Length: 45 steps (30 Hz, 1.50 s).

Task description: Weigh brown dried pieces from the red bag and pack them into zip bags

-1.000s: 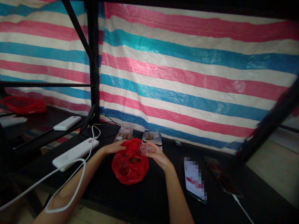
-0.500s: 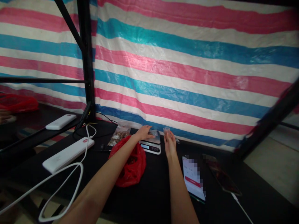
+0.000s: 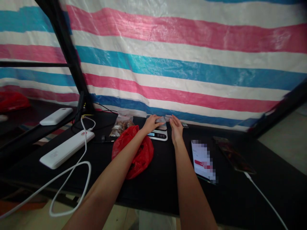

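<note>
My right hand [image 3: 177, 128] pinches a small clear plastic cup [image 3: 168, 118], tipped over toward the left. Just beside it, my left hand [image 3: 151, 124] has its thumb and fingers around a clear plastic bag [image 3: 160, 120], close to the cup's mouth. Both are above a white digital kitchen scale [image 3: 158, 136] with a lit display and a dark plate. What the cup holds is too small to tell. Under my left forearm lies an open red plastic bag [image 3: 144, 156], its contents mostly hidden.
A clear bag of brown pieces [image 3: 121, 126] lies behind the red bag. White power banks [image 3: 67, 148] and a looping white cable [image 3: 90, 172] are at left. To the right are a lit phone [image 3: 202, 161] and a dark phone [image 3: 233, 155] on a cable. A striped tarp [image 3: 168, 76] hangs behind.
My right hand has tipped the cup from upright to leaning left, closer to my left hand. My left hand has closed on the clear bag over the scale. The view has shifted.
</note>
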{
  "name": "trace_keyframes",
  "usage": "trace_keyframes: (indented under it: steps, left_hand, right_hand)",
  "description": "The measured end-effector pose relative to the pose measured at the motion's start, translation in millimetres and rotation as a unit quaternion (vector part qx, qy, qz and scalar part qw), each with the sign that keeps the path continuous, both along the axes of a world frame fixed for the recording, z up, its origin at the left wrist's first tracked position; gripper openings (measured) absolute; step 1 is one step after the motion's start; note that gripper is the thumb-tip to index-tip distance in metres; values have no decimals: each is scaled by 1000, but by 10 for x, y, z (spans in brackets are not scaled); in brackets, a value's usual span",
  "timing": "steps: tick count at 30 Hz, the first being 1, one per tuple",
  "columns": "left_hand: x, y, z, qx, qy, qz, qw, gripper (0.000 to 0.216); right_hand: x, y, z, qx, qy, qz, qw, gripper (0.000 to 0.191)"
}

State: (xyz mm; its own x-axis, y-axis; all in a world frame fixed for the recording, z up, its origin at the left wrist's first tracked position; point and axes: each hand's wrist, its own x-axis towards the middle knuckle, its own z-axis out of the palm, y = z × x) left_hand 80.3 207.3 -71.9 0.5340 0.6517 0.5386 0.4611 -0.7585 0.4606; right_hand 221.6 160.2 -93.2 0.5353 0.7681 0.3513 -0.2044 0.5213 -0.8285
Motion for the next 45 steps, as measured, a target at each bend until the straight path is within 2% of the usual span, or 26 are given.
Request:
trace_keyframes:
  steps: [3,5,9,11,13,17,21,26,30,34,39,42,43,45]
  left_hand:
    - [39,-42,37,-38,-65,-38,996,42]
    - [66,-91,60,-92,-122,-46,987,45]
    - [109,-225,129,-223,-240,-102,940,53]
    - [130,-287,182,-260,-278,-144,913,54]
    - [151,-332,235,-273,-307,-165,896,53]
    - [173,-363,303,-283,-343,-164,881,52]
    - [153,-357,313,-294,-355,-162,873,55]
    - [103,-351,281,-301,-333,-146,881,53]
    - [41,-267,249,-279,-314,-113,901,49]
    - [-42,-123,186,-184,-299,-41,935,46]
    - [-85,-76,112,-73,-150,41,985,53]
    - [-175,-120,260,-49,-132,80,987,64]
    - [-240,-148,346,-46,-141,70,986,63]
    - [-421,-227,537,-63,-136,6,989,58]
  right_hand:
    - [-24,-44,69,7,-2,3,1000,46]
    - [-51,-71,130,11,-9,12,1000,46]
    - [-90,-112,280,33,-44,45,997,43]
    - [-99,-135,363,54,-59,48,996,40]
    - [-113,-168,449,76,-83,39,993,37]
    - [-164,-255,597,104,-158,10,982,33]
    - [-174,-281,640,120,-175,-32,977,35]
    - [-66,-212,545,105,-136,-94,981,41]
    - [35,-151,417,76,-123,-96,985,45]
    - [101,-89,225,26,-67,-93,993,47]
    - [79,-50,25,-7,-18,-79,997,45]
    - [38,-65,6,-12,-13,-41,999,44]
    - [19,-80,27,-13,-18,-33,999,43]
    - [-41,-136,125,-6,-33,-22,999,40]
